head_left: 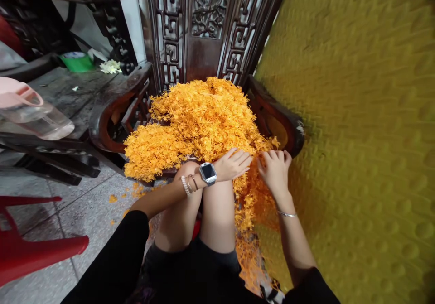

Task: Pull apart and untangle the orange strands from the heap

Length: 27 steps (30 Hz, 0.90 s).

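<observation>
As the left hand (233, 165) lies spread and the right hand (274, 171) pinches orange strands (204, 118), a hard tug could spill them; floor tiles (91, 213) lie below.

L hand (233, 165) w/ smartwatch (208, 173) lies open on heap of orange flower strands (200, 123); R hand (274, 172) curled into same strands, both just past bare knees (185, 170). Heap sits on carved dark wood chair (204, 32), spilling onto tile floor (84, 218). Yellow dimpled sheet (356, 113) on R. Pink-topped jug (30, 109), red plastic stool (30, 245) on L.
</observation>
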Tool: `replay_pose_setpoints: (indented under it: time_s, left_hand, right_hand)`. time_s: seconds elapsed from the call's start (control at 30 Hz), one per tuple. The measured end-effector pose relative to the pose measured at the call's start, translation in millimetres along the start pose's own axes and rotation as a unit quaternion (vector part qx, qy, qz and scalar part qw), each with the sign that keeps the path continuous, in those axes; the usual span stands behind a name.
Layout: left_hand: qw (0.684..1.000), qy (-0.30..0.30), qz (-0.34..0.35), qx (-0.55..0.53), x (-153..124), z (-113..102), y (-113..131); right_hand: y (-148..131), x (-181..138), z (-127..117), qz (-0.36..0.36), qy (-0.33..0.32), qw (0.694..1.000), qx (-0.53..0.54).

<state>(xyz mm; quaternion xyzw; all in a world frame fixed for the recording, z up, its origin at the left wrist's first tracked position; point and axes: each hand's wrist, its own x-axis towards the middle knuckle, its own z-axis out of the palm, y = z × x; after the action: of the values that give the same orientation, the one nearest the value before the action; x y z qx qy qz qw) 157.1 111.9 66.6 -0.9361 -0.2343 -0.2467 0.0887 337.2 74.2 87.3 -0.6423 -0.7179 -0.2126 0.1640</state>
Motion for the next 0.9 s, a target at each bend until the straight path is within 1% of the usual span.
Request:
replay_pose_setpoints:
  time_s: [0.1, 0.17, 0.27, 0.37, 0.43, 0.47, 0.6, 0.67, 0.77, 0.9]
  left_hand:
    - [1.0, -0.008, -0.02, 0.017, 15.9, 3.7, -0.4]
    - [0.999, -0.021, -0.026, 0.02, 23.4, 6.5, -0.8]
    - [0.999, -0.034, -0.032, 0.013, 27.3, 8.5, -2.0]
    - [0.998, -0.048, -0.033, 0.002, 25.1, 8.0, -3.3]
    - [0.997, -0.06, -0.042, -0.007, 23.1, 8.3, -3.8]
    - [0.996, -0.065, -0.057, -0.01, 22.3, 9.1, -3.9]
    - [0.986, -0.088, -0.14, -0.019, 20.7, 13.9, -4.8]
    - [0.982, -0.099, -0.159, -0.026, 20.3, 15.3, -5.4]
    - [0.981, -0.106, -0.156, -0.039, 19.4, 14.5, -6.5]
    - [0.986, -0.092, -0.127, -0.06, 17.2, 10.4, -8.8]
  right_hand:
    - [-5.8, -3.4, -5.8, -0.02, 0.004, 1.0, 0.02]
    - [-9.1, -9.3, -10.3, -0.022, 0.02, 0.999, 0.043]
    - [-12.2, -19.1, -17.3, -0.014, 0.049, 0.995, 0.08]
    - [-14.4, -20.9, -21.2, -0.008, 0.058, 0.993, 0.105]
    - [-15.7, -16.0, -19.8, -0.013, 0.047, 0.993, 0.108]
    - [-16.3, -12.6, -17.5, -0.018, 0.031, 0.994, 0.101]
    - [-19.6, -2.1, -3.8, -0.028, -0.045, 0.997, 0.063]
    - [-21.2, -1.4, 0.9, -0.024, -0.049, 0.997, 0.062]
    - [-22.5, -4.6, 0.5, -0.019, -0.039, 0.996, 0.075]
    - [-23.3, -11.3, -10.4, -0.026, -0.021, 0.992, 0.119]
